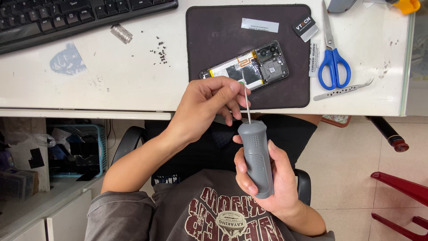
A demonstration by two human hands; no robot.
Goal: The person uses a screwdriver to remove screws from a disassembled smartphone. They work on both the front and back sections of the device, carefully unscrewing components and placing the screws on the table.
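**Both hands on the screwdriver, phone lying open on the mat**

You are gripping the screwdriver (257,156) with your right hand (272,178), the fingers wrapping closed around its grey ribbed handle and the thumb lying along the left side of it. The handle is standing nearly upright in front of your chest, just below the desk (111,85) edge, with the thin metal shaft pointing up toward the desk.

Your left hand (207,102) is reaching in from the left and pinching together on the upper end of that shaft, thumb and fingertips closing around the tip. Whether a bit or a screw is sitting between the fingertips cannot be told; the fingers are hiding it.

The phone (247,67) is lying on the dark mat (209,31), just above your left hand, with its back cover off. You are looking at its battery, an orange flex strip and the camera block at its right end. It is resting tilted, the camera end higher up the mat. Your knuckles are covering its lower left corner.

On the desk right of the mat, blue-handled scissors (332,58) are lying with the blades pointing away from you, and steel tweezers (343,90) are lying just below them. Left of the mat, a cluster of tiny dark screws (161,52) is sitting on the bare white surface, with a razor blade (121,33) near it and a black keyboard (67,15) along the far edge.
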